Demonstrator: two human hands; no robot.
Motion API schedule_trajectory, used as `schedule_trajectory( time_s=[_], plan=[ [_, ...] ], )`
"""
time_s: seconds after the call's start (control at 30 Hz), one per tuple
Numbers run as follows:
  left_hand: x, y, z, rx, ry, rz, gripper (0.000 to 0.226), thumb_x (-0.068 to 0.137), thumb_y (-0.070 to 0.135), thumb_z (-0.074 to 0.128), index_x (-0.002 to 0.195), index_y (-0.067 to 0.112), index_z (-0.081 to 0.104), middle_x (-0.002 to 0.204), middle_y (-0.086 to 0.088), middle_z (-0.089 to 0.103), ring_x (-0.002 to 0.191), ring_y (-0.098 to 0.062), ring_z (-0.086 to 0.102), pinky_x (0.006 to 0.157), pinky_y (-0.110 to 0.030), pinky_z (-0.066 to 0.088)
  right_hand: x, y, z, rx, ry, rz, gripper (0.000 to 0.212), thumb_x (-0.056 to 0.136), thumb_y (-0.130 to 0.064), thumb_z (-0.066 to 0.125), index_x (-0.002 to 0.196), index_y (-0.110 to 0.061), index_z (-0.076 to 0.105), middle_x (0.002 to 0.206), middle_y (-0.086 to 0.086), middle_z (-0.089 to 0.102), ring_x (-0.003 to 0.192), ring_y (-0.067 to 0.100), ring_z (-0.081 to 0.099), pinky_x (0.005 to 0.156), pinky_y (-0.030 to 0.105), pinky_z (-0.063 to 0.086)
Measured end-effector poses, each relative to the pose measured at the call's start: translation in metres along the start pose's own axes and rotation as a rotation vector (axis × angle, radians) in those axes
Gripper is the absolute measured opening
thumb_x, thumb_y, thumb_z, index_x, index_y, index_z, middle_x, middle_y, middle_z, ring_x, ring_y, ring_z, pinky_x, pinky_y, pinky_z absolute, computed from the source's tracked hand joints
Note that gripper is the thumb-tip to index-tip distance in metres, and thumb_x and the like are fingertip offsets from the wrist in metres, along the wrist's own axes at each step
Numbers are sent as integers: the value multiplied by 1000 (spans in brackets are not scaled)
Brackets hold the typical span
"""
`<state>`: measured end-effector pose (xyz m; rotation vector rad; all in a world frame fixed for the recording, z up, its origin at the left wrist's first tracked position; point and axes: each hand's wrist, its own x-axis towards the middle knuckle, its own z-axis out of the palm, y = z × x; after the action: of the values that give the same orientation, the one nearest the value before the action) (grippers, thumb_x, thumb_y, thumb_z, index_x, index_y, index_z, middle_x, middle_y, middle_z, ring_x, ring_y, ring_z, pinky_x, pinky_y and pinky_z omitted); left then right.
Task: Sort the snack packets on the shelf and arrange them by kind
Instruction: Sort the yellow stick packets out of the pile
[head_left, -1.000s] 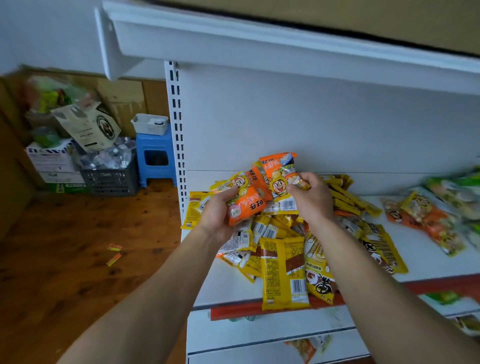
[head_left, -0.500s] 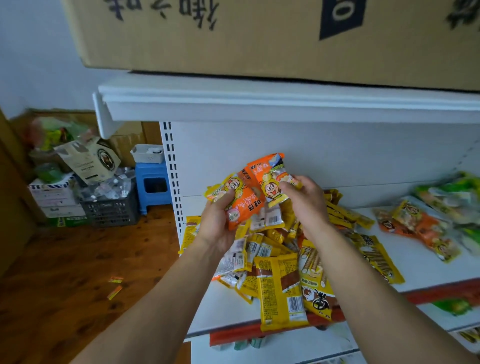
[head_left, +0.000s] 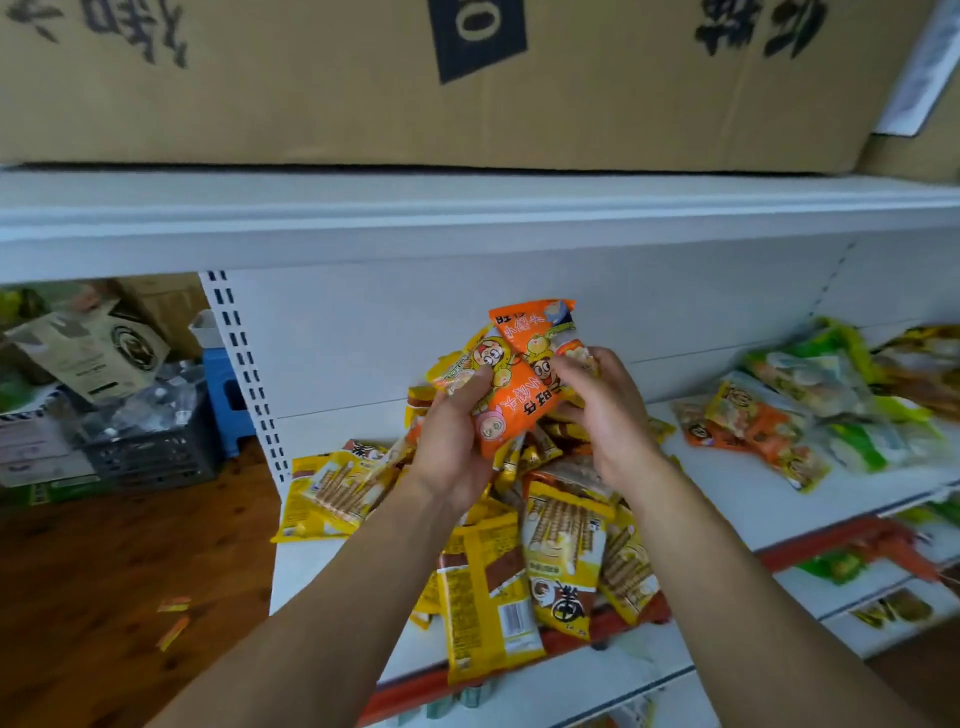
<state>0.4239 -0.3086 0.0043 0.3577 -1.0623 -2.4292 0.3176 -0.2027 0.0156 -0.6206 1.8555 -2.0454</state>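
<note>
My left hand (head_left: 452, 441) grips one orange packet (head_left: 511, 415). My right hand (head_left: 605, 415) pinches a second orange packet (head_left: 524, 330) overlapping it. Both are held above a yellow heap (head_left: 561, 540) on the shelf (head_left: 727, 499), too tangled to count. Farther right lie mixed packets (head_left: 753, 431).

A cardboard box (head_left: 311, 93) stands above the left hand (head_left: 452, 452). Left of that hand, a blue stool (head_left: 224, 400) stands beside a dark crate (head_left: 150, 460) on the wooden floor (head_left: 93, 571).
</note>
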Motion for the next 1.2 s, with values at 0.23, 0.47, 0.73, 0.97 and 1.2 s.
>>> schedule_trajectory(
  time_s=[0.23, 0.47, 0.73, 0.97, 1.2],
  plan=[
    [29, -57, 66, 51, -15, 1, 40, 96, 19, 60, 133, 6, 55, 122, -19, 67, 111, -37, 65, 91, -47, 56, 16, 0, -78, 156, 101, 20, 34, 84, -30, 74, 114, -21, 60, 99, -4, 75, 87, 13, 73, 60, 22, 55],
    [72, -137, 147, 48, 100, 9, 38, 94, 12, 60, 132, 9, 53, 115, -15, 70, 98, -32, 71, 75, -40, 60, 58, 12, -179, 177, 126, -8, 36, 84, -22, 75, 117, -25, 61, 99, -1, 75, 81, 13, 73, 53, 20, 52],
    [133, -219, 223, 35, 235, -30, 30, 91, 9, 64, 119, 17, 54, 100, -13, 75, 86, -31, 74, 69, -43, 61, 118, 28, -289, -34, 174, 1, 36, 82, -30, 75, 115, -34, 61, 114, 0, 69, 93, 13, 71, 76, 35, 60],
    [194, -261, 214, 1080, 423, 99, 90, 87, 34, 70, 156, 29, 11, 162, -6, 11, 147, -29, 17, 119, -43, 22, 158, 45, -336, -822, 47, -172, 51, 88, -23, 65, 137, -18, 53, 145, 10, 44, 136, 27, 38, 110, 35, 32],
    [202, -305, 188, 1619, 199, 50, 66, 94, 54, 49, 152, 38, 23, 163, 0, 12, 148, -27, 6, 120, -43, 9, 154, 87, -354, -1036, -114, -252, 41, 87, -14, 67, 127, -13, 60, 143, 6, 47, 134, 26, 38, 112, 41, 31]
  ],
)
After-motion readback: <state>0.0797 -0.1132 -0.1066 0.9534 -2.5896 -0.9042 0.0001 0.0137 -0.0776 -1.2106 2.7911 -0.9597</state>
